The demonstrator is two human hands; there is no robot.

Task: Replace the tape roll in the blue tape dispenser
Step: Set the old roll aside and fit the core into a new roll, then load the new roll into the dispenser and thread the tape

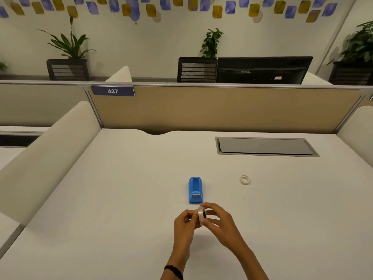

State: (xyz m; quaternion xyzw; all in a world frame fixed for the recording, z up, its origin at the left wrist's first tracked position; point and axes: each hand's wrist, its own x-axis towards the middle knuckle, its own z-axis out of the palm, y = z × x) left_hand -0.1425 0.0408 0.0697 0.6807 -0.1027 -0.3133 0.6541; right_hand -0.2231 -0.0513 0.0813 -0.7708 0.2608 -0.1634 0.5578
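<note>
A: Hands?

B: Both over the desk point(121, 199), near edge, just in front of the tape dispenser point(195, 190). Left hand point(184, 225) and right hand point(221, 223) are closed together on one tape roll point(201, 214), held on edge between them, off the desk. Right fingers point(212, 208) wrap over the top and the right side of the roll, left fingertips pinch the left side. Dark band on the left wrist point(174, 271).

A: Roll details?

B: Pale, greyish rim, dark centre on the side facing the right palm. Can't tell if a tape end is peeled up, too small.

A: Dispenser?

B: Blue, sitting flat on the desk, long axis pointing away from the person. Cradle at the far end is open, no roll seated in it. Small metal-looking strip on the near sloped end. Hands aren't touching it, but the roll is close to its near end.

A: Anything else on the desk?

B: A second ring point(244, 179), whitish, thin, lying flat to the right of the dispenser, well apart from it and from the hands. Grey cable hatch point(266, 146) set in the desk further back right. Partition point(222, 110) behind with a blue tag point(112, 91) reading 437.
</note>
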